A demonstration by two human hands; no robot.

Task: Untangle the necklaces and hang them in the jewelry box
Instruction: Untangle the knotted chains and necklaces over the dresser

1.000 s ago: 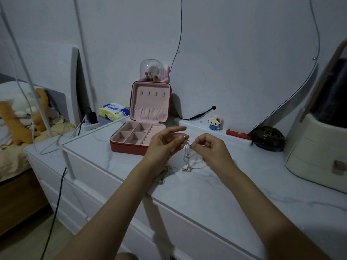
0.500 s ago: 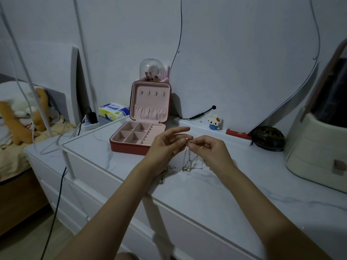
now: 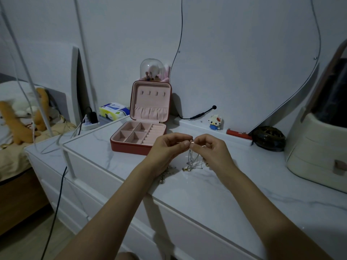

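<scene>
A tangle of thin silver and gold necklaces (image 3: 191, 162) hangs from my fingertips, its lower end resting on the white marble dresser top (image 3: 216, 188). My left hand (image 3: 167, 149) and my right hand (image 3: 210, 149) meet above it, both pinching the chains at a small gold clasp. More chain (image 3: 165, 174) lies on the top below my left wrist. The jewelry box (image 3: 144, 124), red outside and pink inside, stands open behind my hands, its upright lid showing a row of hooks with nothing on them.
A glass-domed brush holder (image 3: 150, 70) stands behind the box. A tissue pack (image 3: 113, 110) and power strip (image 3: 90, 124) lie to the left, a small toy figure (image 3: 216, 121), a red item (image 3: 238, 133) and a dark round object (image 3: 268, 138) to the right. A cream organizer (image 3: 317, 152) fills the far right.
My hands have come closer together until the fingertips meet at the clasp. The hanging chains have bunched into a narrower bundle.
</scene>
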